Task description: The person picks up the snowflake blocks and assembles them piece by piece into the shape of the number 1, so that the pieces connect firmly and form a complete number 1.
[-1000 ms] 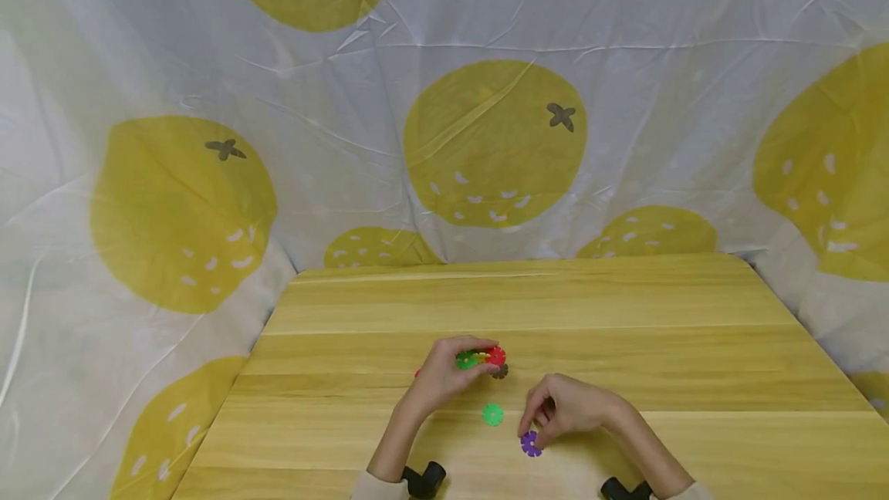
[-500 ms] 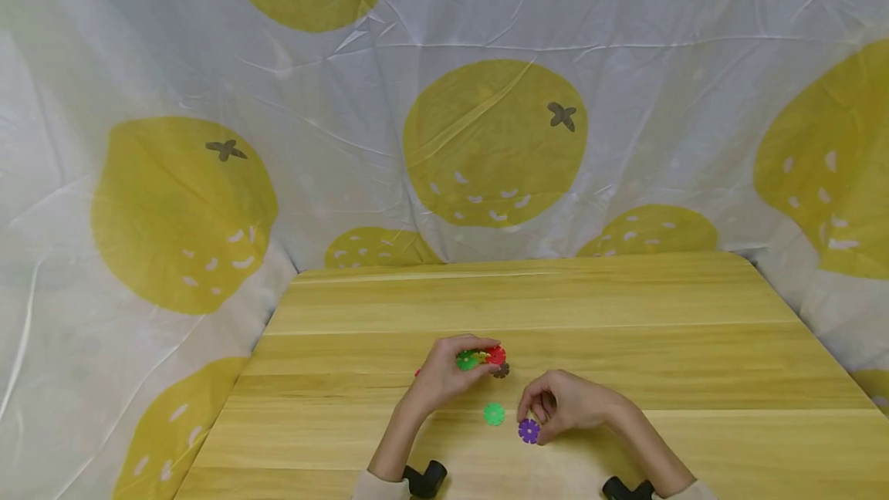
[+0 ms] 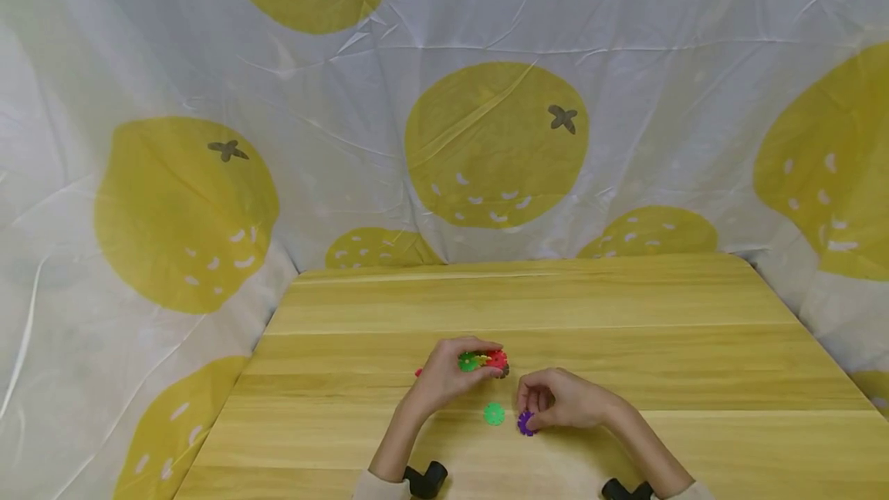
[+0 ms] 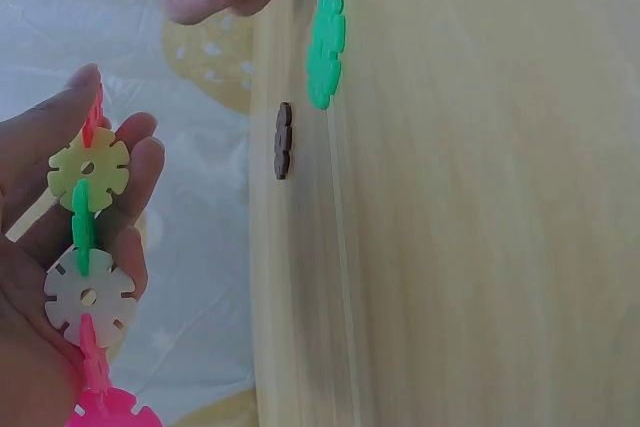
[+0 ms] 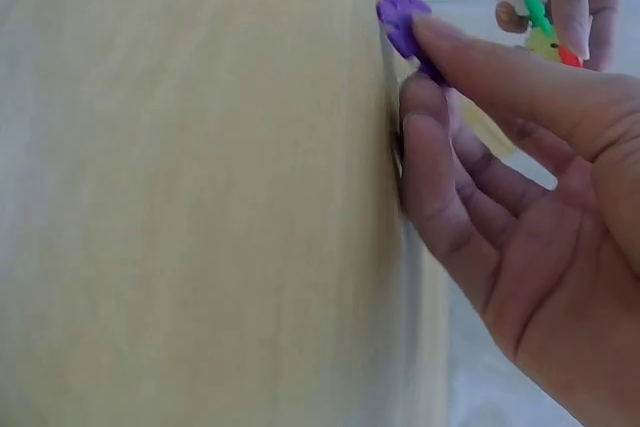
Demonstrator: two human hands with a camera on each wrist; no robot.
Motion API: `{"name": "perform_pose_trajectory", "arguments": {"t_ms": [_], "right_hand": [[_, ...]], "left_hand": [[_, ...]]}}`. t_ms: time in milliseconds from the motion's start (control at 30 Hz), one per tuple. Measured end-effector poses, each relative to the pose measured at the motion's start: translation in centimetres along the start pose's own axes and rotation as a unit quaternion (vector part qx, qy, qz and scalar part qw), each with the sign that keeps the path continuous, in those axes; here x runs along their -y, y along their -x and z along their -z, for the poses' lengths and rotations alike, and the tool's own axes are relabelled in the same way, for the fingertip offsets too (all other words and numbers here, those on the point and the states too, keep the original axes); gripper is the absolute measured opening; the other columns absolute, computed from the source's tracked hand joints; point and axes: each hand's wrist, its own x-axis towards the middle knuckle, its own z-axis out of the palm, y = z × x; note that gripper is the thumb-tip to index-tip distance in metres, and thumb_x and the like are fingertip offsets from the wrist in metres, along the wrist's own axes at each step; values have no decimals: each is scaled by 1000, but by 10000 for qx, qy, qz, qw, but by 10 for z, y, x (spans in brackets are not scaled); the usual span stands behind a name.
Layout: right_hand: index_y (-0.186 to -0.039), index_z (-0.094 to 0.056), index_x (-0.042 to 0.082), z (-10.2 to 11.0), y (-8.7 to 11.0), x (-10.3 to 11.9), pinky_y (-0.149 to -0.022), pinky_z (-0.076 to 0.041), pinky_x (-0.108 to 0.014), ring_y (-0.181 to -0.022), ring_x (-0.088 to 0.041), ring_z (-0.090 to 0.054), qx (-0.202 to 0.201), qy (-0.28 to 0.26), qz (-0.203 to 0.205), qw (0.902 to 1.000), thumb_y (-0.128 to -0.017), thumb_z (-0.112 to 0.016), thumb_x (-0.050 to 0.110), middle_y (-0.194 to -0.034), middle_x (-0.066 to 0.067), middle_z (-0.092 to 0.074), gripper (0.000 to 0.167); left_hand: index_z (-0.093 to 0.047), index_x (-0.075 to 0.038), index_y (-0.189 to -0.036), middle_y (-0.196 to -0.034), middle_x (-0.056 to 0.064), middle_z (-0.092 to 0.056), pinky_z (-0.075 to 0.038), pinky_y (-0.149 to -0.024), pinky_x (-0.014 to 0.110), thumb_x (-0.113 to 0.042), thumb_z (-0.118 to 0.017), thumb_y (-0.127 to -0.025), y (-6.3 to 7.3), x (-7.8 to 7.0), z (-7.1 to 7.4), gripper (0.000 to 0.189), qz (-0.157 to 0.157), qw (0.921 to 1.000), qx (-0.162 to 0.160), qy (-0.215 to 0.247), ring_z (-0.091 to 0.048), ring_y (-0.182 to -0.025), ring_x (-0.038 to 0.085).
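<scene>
A chain of interlocked notched plastic discs is held in the left hand, with the fingers and thumb curled around it. In the left wrist view, the following sequence is shown from the thumb tip: red, pale yellow, green, white, pink, bright pink. Adjacent discs are slotted together crosswise.

A purple notched plastic disc is pinched between the thumb and fingers of the right hand. It is positioned just to the right of a loose bright green notched plastic disc, which is laid flat on the wood-grain worktop. Whether the purple disc is in contact with the worktop cannot be determined.

A dark brown notched disc is located on the worktop, partly hidden behind the red end of the chain in the head view.
</scene>
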Motion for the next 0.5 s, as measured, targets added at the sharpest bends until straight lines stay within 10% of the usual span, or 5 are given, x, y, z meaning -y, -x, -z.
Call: {"name": "perform_pose_trajectory", "arguments": {"t_ms": [267, 500], "right_hand": [[-109, -65, -3, -2, -6, 5, -74, -64, -41, -82, -25, -75, -1246, -1189, 97, 9850, -97, -71, 3, -95, -17, -68, 15], [-111, -69, -5, -4, -10, 11, -77, -63, -45, -84, -29, -77, -2270, -1149, 165, 9669, -96, -73, 6, -98, -25, -74, 19]], "left_hand": [[-77, -7, -121, -116, 2, -78, -56, -100, 31, -20, -81, -91, 0, 1, -1, 33, -138, 9998, -38, -138, -72, -113, 20], [-76, -7, -123, -117, 2, -78, -56, -99, 31, -22, -79, -94, 1, 0, -3, 33, -181, 9998, 23, -6, -71, -115, 21]]}}
